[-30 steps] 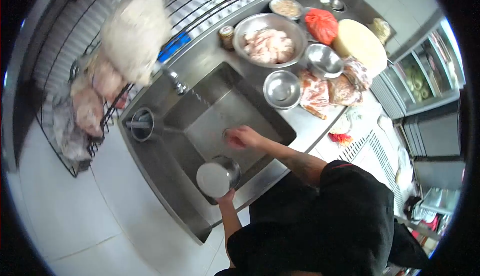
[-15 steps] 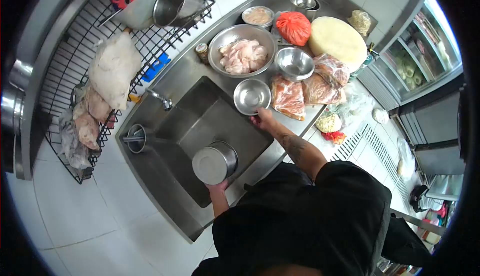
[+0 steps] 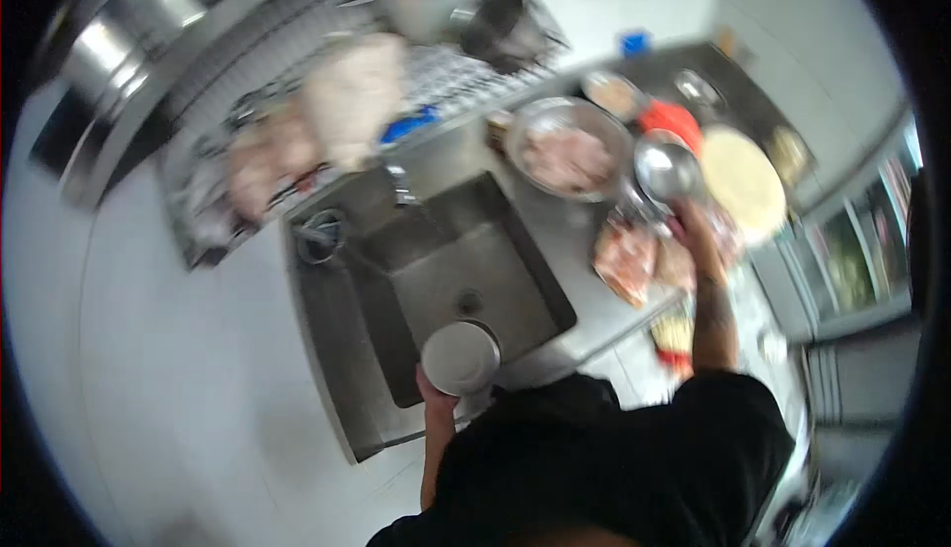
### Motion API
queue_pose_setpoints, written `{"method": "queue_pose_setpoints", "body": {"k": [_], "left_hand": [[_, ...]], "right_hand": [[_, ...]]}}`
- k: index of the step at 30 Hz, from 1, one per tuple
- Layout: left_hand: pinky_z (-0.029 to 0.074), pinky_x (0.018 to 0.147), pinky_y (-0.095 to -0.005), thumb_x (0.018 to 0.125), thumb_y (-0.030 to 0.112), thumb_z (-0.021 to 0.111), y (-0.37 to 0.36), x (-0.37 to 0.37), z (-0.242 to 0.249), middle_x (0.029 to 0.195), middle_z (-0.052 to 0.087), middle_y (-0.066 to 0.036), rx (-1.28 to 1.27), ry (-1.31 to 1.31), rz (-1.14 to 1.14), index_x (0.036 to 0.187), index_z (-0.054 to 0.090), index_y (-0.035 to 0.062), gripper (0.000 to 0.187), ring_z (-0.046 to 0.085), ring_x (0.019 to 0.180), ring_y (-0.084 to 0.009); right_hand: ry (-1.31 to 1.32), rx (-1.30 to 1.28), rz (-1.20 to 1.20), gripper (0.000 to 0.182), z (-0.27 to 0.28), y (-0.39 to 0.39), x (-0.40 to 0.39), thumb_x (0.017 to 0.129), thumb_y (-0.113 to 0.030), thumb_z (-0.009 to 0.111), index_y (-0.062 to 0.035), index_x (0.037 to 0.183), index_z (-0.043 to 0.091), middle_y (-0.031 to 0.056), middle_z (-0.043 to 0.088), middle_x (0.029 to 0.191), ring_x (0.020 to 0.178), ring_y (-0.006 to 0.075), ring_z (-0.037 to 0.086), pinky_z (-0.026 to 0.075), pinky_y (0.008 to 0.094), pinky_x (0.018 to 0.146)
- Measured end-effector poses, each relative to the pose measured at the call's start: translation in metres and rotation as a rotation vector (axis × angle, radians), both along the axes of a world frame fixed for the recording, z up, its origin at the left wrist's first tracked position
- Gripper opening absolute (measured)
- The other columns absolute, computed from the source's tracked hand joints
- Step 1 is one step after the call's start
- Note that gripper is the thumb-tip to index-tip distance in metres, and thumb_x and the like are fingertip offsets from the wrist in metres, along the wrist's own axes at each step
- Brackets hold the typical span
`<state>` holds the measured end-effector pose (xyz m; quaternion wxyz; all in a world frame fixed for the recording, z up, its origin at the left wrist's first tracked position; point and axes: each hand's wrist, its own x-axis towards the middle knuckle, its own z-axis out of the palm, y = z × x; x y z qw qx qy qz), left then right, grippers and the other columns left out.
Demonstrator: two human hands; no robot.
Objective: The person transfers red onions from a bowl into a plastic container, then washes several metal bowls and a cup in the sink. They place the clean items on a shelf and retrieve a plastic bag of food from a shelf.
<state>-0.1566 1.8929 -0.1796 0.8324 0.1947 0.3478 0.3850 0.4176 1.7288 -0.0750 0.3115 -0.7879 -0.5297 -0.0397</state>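
Note:
At the near edge of the sink (image 3: 466,268), my left hand (image 3: 436,390) grips a round steel pot (image 3: 461,359). The pot's flat round face is turned up toward me. My right hand (image 3: 690,225) reaches over the counter with its fingers closed on the rim of a small steel bowl (image 3: 666,168). That bowl is over the place of another bowl, beside the wrapped meat packs (image 3: 628,260). A large steel basin (image 3: 517,146) holding pale raw meat (image 3: 570,159) stands to its left. The picture is smeared by motion.
Behind the bowls are a red plastic bag (image 3: 672,119) and a round cream-coloured block (image 3: 741,188). A tap (image 3: 398,182) juts over the sink. A wire rack (image 3: 267,76) carrying large pale pieces hangs at upper left. A glass-door fridge (image 3: 857,250) stands at right.
My right hand has carried the small bowl from the sink's edge up and right, over the other bowl. My left hand still holds the pot. The camera view has turned and shifted.

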Motion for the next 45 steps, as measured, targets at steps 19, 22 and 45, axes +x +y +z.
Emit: {"method": "queue_pose_setpoints", "body": {"k": [19,22,45], "left_hand": [[0.048,0.091,-0.0443,0.084,0.04,0.049,0.012,-0.05,0.001,0.104,0.066,-0.014,-0.262,0.067,0.228,0.107,0.062,0.0034,0.046,0.062,0.099,-0.0302],[0.049,0.089,-0.0437,0.084,0.04,0.048,0.013,-0.055,0.005,0.102,0.067,-0.013,-0.295,0.036,0.179,0.105,0.062,0.004,0.044,0.063,0.096,-0.0293],[0.047,0.087,-0.0439,0.079,0.063,0.057,0.103,0.022,0.125,0.105,0.064,-0.027,0.912,0.968,-0.53,0.112,0.062,-0.0019,0.074,0.061,0.102,-0.0396]], "right_hand": [[0.229,-0.058,-0.731,0.022,-0.045,0.033,0.015,0.078,-0.015,0.06,-0.0009,0.095,0.06,0.0201,0.064,0.102,0.088,0.0397,0.062,0.048,0.0458,0.07],[-0.15,0.123,-0.333,0.019,0.0,0.029,-0.025,0.075,-0.007,0.058,0.0018,0.092,0.059,0.0223,0.061,0.113,0.089,0.0424,0.061,0.049,0.047,0.07],[1.603,0.277,0.198,0.017,0.011,0.169,-0.325,0.081,-0.005,0.069,0.0002,0.096,0.062,0.0069,0.065,0.086,0.071,0.0147,0.062,0.05,0.0286,0.061]]}}
